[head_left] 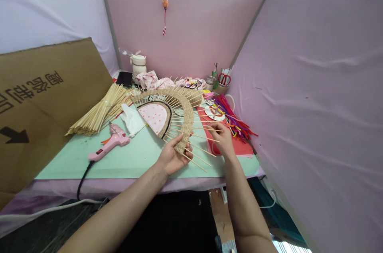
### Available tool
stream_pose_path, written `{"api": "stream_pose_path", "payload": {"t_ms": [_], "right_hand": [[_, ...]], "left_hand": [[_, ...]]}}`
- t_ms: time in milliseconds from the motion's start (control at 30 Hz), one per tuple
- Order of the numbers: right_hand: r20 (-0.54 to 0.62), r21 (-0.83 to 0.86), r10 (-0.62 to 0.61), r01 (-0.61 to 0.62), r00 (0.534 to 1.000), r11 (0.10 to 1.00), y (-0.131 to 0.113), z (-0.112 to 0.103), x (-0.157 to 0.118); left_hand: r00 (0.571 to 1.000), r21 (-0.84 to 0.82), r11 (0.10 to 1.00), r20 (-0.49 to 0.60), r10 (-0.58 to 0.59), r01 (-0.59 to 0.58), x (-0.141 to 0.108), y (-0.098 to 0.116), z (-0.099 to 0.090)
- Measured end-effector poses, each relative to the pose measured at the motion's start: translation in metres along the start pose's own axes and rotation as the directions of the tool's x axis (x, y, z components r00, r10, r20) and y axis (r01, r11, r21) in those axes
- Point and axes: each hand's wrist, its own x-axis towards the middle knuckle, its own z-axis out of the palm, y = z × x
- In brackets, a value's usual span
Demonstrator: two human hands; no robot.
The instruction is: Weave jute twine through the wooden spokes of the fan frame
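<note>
Left hand (175, 158) grips the lower end of a fan-shaped weaving (188, 112), thumb in front, fingers behind; right hand (220, 139) curls in at the spoke tips, and whether it pinches one I can't tell. Biggest thing around: printed cardboard (62, 101) leaning in from the left, beside a bench (149, 165) topped in pale green. And there's the fan-shaped weaving, tilted above the bench's middle! Broad outer band woven, dark-edged inner band (165, 129) woven, dotted panel (154, 116) in place: the body looks well advanced. What's left, by my reading, is the rim, where spokes (203, 149) poke out bare past the outer band. Down the sizes: a bundle of straw-coloured sticks (101, 109) at left, coloured pipe cleaners (231, 119) at right, then a pink glue gun (109, 145), and red-handled scissors (224, 79) at the back.
</note>
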Motion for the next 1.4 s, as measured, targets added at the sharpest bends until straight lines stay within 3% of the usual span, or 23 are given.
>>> {"api": "stream_pose_path", "payload": {"t_ms": [167, 333, 433, 533, 600, 667, 767, 833, 933, 1033, 1267, 1400], "right_hand": [[0.107, -0.183, -0.215, 0.232, 0.971, 0.955, -0.022, -0.031, -0.010], [0.110, -0.410, -0.480, 0.480, 0.870, 0.775, -0.040, -0.041, -0.013], [0.069, -0.503, -0.599, 0.547, 0.797, 0.669, -0.046, -0.043, -0.010], [0.022, -0.516, -0.647, 0.562, 0.763, 0.646, -0.051, -0.044, -0.004], [-0.001, -0.486, -0.616, 0.538, 0.788, 0.689, -0.056, -0.043, 0.002], [-0.017, -0.441, -0.532, 0.471, 0.847, 0.764, -0.059, -0.041, 0.007], [-0.046, -0.304, -0.314, 0.286, 0.948, 0.909, -0.058, -0.039, 0.014], [-0.052, -0.164, -0.151, 0.140, 0.987, 0.976, -0.052, -0.038, 0.017], [-0.053, -0.043, 0.014, -0.017, 0.998, 0.999, -0.038, -0.034, 0.018], [-0.052, -0.029, 0.094, -0.096, 0.994, 0.995, -0.021, -0.015, 0.021], [0.022, 0.062, 0.117, -0.118, 0.993, 0.991, 0.005, 0.071, 0.038], [-0.011, 0.126, 0.102, -0.100, 0.995, 0.987, 0.006, 0.084, 0.043]], "left_hand": [[1.000, 0.001, 1.000, 0.001, -0.005, 0.005, -0.001, 0.000, 0.000], [1.000, -0.010, 1.000, 0.015, -0.018, 0.018, 0.000, 0.002, -0.006], [1.000, -0.014, 1.000, 0.022, -0.022, 0.022, 0.000, 0.003, -0.007], [0.999, -0.014, 1.000, 0.025, -0.021, 0.022, -0.001, 0.004, -0.006], [1.000, -0.011, 1.000, 0.024, -0.019, 0.019, -0.002, 0.004, -0.006], [1.000, -0.006, 1.000, 0.021, -0.022, 0.022, -0.003, 0.004, -0.006], [0.999, -0.002, 0.999, 0.030, -0.034, 0.034, -0.004, 0.004, -0.006], [0.999, -0.004, 0.999, 0.027, -0.035, 0.035, -0.005, 0.005, -0.006], [0.999, -0.009, 0.999, 0.014, -0.035, 0.035, -0.006, 0.005, -0.005], [0.999, -0.015, 0.999, 0.006, -0.043, 0.043, -0.008, 0.005, -0.004], [0.998, 0.009, 0.998, 0.021, -0.057, 0.057, -0.009, 0.000, -0.004], [0.998, -0.005, 0.998, 0.001, -0.060, 0.060, -0.007, -0.002, 0.000]]}}
